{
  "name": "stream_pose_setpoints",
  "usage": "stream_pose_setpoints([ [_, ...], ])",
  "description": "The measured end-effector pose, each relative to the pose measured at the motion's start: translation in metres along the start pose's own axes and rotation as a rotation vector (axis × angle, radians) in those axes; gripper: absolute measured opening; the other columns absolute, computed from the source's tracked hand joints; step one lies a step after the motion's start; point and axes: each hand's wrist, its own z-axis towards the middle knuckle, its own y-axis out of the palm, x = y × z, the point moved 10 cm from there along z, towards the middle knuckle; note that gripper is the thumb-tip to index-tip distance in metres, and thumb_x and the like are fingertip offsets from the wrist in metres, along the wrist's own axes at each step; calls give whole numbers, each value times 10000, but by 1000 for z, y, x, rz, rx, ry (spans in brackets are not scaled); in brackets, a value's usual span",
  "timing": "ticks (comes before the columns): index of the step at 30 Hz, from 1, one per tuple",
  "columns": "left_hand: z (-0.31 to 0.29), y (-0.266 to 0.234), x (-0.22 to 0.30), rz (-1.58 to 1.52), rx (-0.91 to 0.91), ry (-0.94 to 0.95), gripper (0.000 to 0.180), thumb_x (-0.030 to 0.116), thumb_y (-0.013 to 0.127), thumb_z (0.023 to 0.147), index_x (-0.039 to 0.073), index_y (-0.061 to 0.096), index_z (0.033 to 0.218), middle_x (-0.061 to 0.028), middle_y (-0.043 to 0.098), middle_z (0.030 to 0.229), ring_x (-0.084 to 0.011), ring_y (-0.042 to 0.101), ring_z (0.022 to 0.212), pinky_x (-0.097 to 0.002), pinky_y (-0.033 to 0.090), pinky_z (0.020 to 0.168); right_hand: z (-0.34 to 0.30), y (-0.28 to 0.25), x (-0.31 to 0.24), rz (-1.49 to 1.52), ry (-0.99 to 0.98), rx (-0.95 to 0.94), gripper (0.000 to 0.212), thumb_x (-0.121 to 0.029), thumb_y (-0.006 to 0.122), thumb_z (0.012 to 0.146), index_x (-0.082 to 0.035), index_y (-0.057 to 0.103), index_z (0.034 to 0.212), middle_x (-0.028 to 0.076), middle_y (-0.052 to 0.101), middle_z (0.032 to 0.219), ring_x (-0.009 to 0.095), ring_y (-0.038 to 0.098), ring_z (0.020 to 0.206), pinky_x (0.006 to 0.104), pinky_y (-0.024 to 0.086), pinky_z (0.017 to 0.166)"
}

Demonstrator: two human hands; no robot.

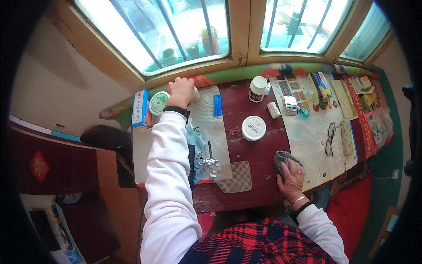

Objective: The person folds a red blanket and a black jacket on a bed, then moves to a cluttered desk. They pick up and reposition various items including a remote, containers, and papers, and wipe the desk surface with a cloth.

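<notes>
At the far left of the table, my left hand (181,93) is closed, its fingers curled and pointing away from me. What it grips is mostly hidden; a small pale, rounded thing (196,94) shows at its right side. Just left of the hand is a round tub (158,103) with a green and white lid, next to an upright blue and white box (140,108). Near the front edge, right of the middle, my right hand (290,177) presses on a bunched grey cloth (284,156), fingers wrapped over it, on the dark red tabletop (239,152).
Mid-table stand a white-lidded tub (253,128), a black and white bottle (257,89) and a small white bottle (273,110). Blister packs (205,170) and a mesh pad (235,177) lie near the front. Eyeglasses (330,139) rest on newspaper to the right. A rolled colourful sheet (228,77) runs below the window.
</notes>
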Motion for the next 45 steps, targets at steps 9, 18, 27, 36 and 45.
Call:
stream_pose_setpoints([
  [9, -2, -60, 181, -473, 227, 481, 644, 318, 657, 731, 79, 398, 1270, -187, 515, 1107, -336, 533, 1035, -413, 429, 893, 2, 1, -1, -11, 10, -17, 500, -213, 655, 693, -110, 523, 1163, 150, 450, 1232, 332, 423, 1129, 466, 295, 965],
  [18, -7, -73, 124, -317, 313, 292, 489, 279, 663, 711, 84, 466, 1114, -136, 583, 952, -314, 584, 915, -405, 484, 773, 1, -1, -1, 20, 4, -13, 482, -209, 655, 695, -98, 535, 1149, 155, 446, 1234, 333, 426, 1123, 471, 298, 961],
  [27, -1, -62, 46, -68, 363, 156, 396, 261, 661, 707, 129, 526, 1056, -94, 615, 965, -291, 570, 960, -423, 460, 766, 1, -2, -1, 10, -4, 1, 488, -217, 653, 706, -97, 526, 1161, 156, 446, 1229, 329, 424, 1128, 473, 300, 961],
  [36, 5, -27, 38, -203, 43, 90, 434, 235, 668, 713, 116, 521, 1103, -129, 563, 1108, -305, 530, 1063, -444, 418, 855, 0, 0, -1, -4, 4, -18, 490, -221, 651, 711, -101, 523, 1169, 154, 443, 1237, 327, 417, 1136, 468, 293, 968],
  [45, -31, -38, 99, -123, 271, 401, 349, 149, 551, 751, 79, 570, 1093, -144, 581, 1077, -316, 552, 1035, -414, 469, 823, 0, 0, 1, 18, 7, -7, 493, -230, 652, 709, -105, 524, 1168, 154, 449, 1236, 333, 426, 1131, 470, 297, 963],
])
